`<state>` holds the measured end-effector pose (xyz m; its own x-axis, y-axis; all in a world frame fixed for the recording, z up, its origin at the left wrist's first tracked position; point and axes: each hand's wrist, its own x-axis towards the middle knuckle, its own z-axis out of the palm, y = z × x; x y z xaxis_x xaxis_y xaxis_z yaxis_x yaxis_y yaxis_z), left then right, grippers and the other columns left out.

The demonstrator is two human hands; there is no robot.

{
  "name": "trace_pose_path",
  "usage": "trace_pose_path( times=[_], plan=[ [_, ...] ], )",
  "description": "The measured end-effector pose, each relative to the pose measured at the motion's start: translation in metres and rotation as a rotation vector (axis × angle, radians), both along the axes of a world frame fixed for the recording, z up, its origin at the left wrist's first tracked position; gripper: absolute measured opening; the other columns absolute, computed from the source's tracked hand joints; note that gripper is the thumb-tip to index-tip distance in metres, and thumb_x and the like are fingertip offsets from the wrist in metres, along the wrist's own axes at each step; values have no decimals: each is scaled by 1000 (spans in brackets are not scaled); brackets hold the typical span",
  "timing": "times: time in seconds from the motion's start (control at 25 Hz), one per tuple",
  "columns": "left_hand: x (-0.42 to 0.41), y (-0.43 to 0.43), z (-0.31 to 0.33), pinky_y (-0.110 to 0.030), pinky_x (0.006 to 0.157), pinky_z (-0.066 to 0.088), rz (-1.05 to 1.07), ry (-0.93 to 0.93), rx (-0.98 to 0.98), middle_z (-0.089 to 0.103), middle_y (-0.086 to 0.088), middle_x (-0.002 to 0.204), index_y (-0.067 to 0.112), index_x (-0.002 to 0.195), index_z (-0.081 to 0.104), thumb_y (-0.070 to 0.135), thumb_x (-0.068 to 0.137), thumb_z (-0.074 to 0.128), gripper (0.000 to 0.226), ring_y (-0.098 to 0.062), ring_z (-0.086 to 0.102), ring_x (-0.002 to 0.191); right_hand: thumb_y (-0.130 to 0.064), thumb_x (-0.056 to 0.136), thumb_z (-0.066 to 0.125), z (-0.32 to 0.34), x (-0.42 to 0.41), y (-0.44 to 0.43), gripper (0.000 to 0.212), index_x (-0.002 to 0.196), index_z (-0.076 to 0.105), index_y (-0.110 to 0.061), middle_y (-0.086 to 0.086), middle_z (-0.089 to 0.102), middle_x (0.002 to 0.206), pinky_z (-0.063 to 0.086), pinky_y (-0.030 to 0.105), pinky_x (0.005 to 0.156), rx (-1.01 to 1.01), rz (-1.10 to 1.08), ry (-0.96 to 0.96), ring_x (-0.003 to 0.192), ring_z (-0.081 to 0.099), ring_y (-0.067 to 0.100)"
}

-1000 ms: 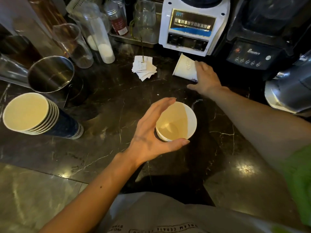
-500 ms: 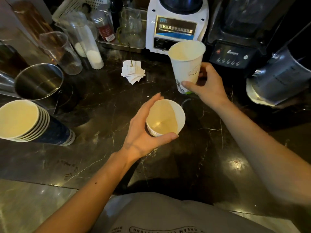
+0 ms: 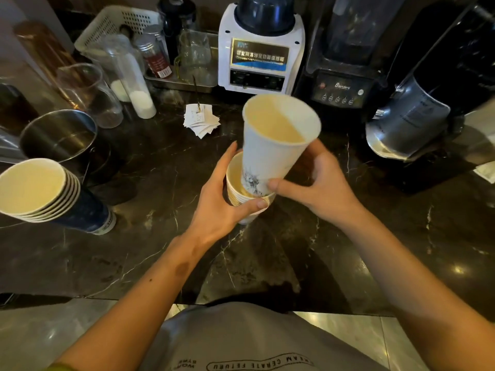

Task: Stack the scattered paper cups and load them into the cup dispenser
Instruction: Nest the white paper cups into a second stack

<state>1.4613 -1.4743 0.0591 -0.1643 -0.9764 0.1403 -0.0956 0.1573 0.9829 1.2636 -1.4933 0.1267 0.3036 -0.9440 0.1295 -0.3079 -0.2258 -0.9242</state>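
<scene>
My left hand [image 3: 218, 202] grips a short stack of white paper cups [image 3: 235, 192] at the middle of the dark marble counter [image 3: 294, 250]. My right hand [image 3: 318, 187] holds a single white paper cup [image 3: 270, 153] with a grey print near its base. That cup is tilted, and its bottom sits inside the mouth of the stack. A second stack of dark blue paper cups [image 3: 53, 199] lies on its side at the left, mouths facing me. No cup dispenser is visible.
A steel pot [image 3: 57, 136] and clear plastic cups [image 3: 88, 95] stand at the back left. A pile of paper slips [image 3: 201, 121] lies behind the hands. A white blender base [image 3: 258, 53], a black blender [image 3: 345, 73] and a steel jug [image 3: 409, 119] line the back.
My right hand picked up the white cup lying by the blender base, carried it toward me and lowered its base into the stack held by my left hand.
</scene>
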Motion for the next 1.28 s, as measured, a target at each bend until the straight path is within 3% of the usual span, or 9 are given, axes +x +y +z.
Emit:
trace_pose_path(
  times=[0.08, 0.24, 0.36, 0.44, 0.68, 0.8, 0.92, 1.12, 1.28],
  plan=[
    [0, 2, 1, -40, 110, 44, -9, 3, -25, 50, 11, 143, 11, 154, 21, 53, 71, 79, 110, -14, 49, 134, -41, 73, 79, -11, 0, 0, 77, 139, 45, -20, -5, 54, 135, 45, 41, 106, 48, 39, 149, 128, 50, 10],
    [-1, 7, 6, -29, 116, 34, 38, -9, -69, 38, 34, 145, 17, 157, 8, 61, 80, 67, 107, -5, 38, 141, -45, 80, 75, -15, -4, 9, 80, 147, 36, -25, -8, 46, 145, 40, 35, 109, 121, 98, 216, 135, 43, 7],
    [-1, 7, 7, -46, 117, 34, 38, 0, -65, 36, 13, 154, 37, 155, 7, 66, 85, 56, 90, -14, 39, 142, -42, 88, 64, -7, -4, 11, 77, 152, 24, -28, -8, 40, 152, 36, 21, 110, 149, 38, 54, 141, 35, 5],
    [-1, 7, 5, -53, 113, 38, 41, -25, -48, 36, 0, 155, 38, 155, 13, 66, 89, 50, 81, -18, 41, 140, -43, 94, 57, -7, 4, 10, 68, 152, 25, -28, -6, 36, 156, 32, 23, 114, 143, 27, 62, 144, 31, 5],
    [1, 5, -1, -44, 108, 46, 7, -75, -53, 41, 19, 148, 22, 156, 17, 62, 93, 46, 80, -10, 46, 135, -43, 97, 43, -33, 21, 15, 66, 155, 17, -27, -14, 21, 160, 25, 9, 111, 132, 30, 95, 142, 22, -7],
    [3, 5, 1, -39, 111, 43, -13, -57, -13, 38, 22, 149, 38, 154, 16, 66, 89, 47, 77, -5, 42, 137, -55, 89, 49, -39, 20, 16, 80, 155, 10, -33, -26, 26, 152, 32, 13, 108, 201, 7, 21, 134, 30, -15],
    [9, 11, 2, -36, 117, 34, -20, -23, 43, 33, 14, 157, 50, 148, 14, 67, 87, 50, 73, -6, 34, 144, -61, 77, 68, -58, 16, 20, 97, 154, 17, -31, -13, 35, 154, 33, 36, 116, 256, 23, 22, 141, 35, 5],
    [48, 49, -18, -33, 110, 44, 285, -68, 117, 50, 8, 146, 24, 144, 44, 46, 94, 58, 56, -4, 50, 133, -25, 64, 90, -93, 24, 24, 99, 145, 34, -27, -28, 49, 131, 34, 28, 112, 334, -26, 63, 123, 44, -14],
    [98, 85, -38, -25, 98, 53, 539, -21, 210, 66, -4, 121, 9, 127, 57, 17, 92, 65, 37, -4, 66, 108, -14, 63, 91, -111, 45, 24, 84, 132, 45, -25, -22, 55, 120, 37, 21, 104, 342, -190, 30, 110, 50, -14]
  ],
)
